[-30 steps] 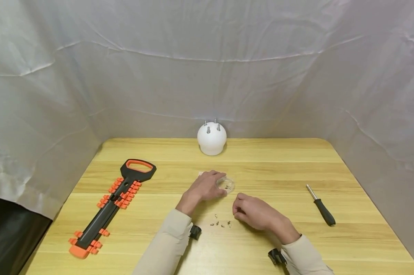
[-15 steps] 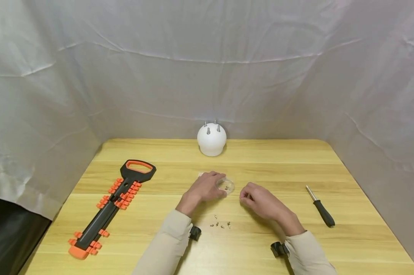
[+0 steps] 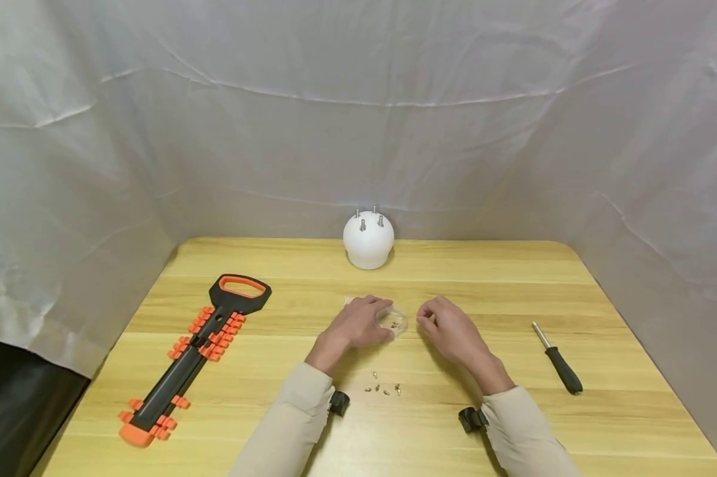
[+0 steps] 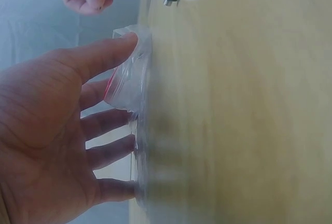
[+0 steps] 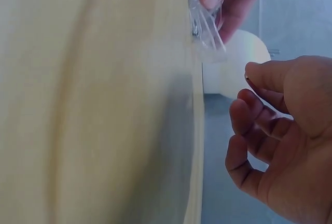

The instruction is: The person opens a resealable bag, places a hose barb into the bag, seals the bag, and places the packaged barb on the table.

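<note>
My left hand (image 3: 358, 322) holds a clear zip bag (image 3: 398, 319) by its mouth, low at the table. In the left wrist view, the thumb lies on the bag (image 4: 129, 73), which has a red strip, and the other fingers reach along it. Small metal pieces show inside the bag. Just right of it is my right hand (image 3: 450, 328), thumb and index finger pinched together. A tiny dark tip (image 5: 247, 77) shows between them in the right wrist view; most of the piece is hidden. Several small stepped metal fittings (image 3: 377, 387) lie nearer the person.
A white rounded object (image 3: 368, 242) with metal pegs on top stands at the back. To the left lies a black and orange rack (image 3: 185, 364) with a handle. A black-handled screwdriver (image 3: 561, 368) lies at right. Grey fabric (image 3: 358, 132) hangs around the wooden table (image 3: 483, 285).
My right hand has moved up and away from the loose fittings, then come alongside the bag. The left hand keeps its hold on the bag in the same place.
</note>
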